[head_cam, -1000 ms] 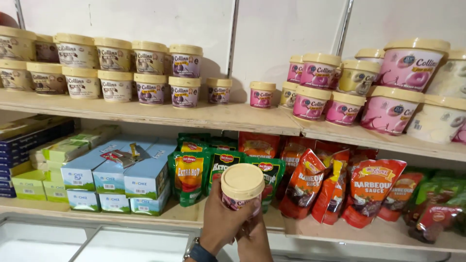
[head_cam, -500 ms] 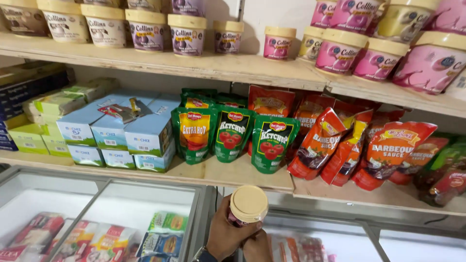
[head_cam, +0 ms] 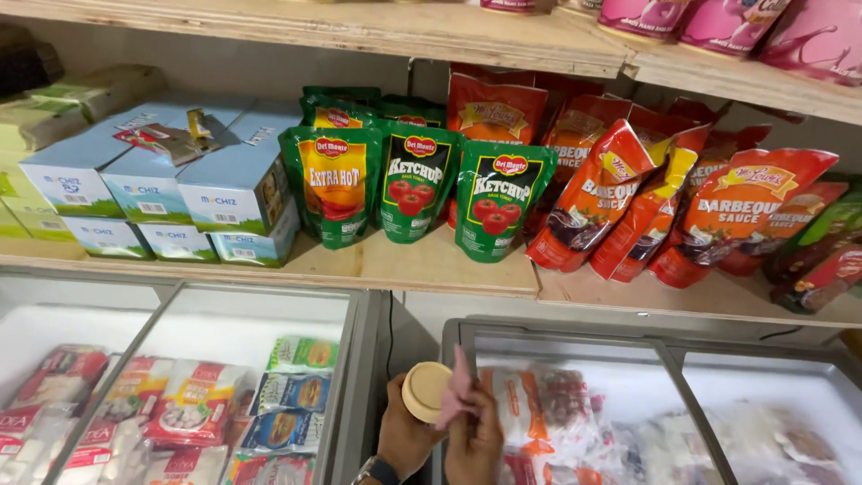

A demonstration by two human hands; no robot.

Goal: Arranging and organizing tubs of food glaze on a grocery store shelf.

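Left hand (head_cam: 406,437) is closed around 1 small tub (head_cam: 426,392) with a cream lid, low above the freezer (head_cam: 575,334). Right hand (head_cam: 474,440) presses a pink cloth (head_cam: 456,395) against it.

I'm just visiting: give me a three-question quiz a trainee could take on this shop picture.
1. True or false: the left hand holds a small tub with a cream lid.
2. What does the right hand press against the tub? A) a pink cloth B) a sponge C) a brush
3. What lies directly under the hands?

Key:
1. True.
2. A, the pink cloth.
3. A glass-topped freezer with frozen packets inside, below the wooden shelf of green sauce pouches.
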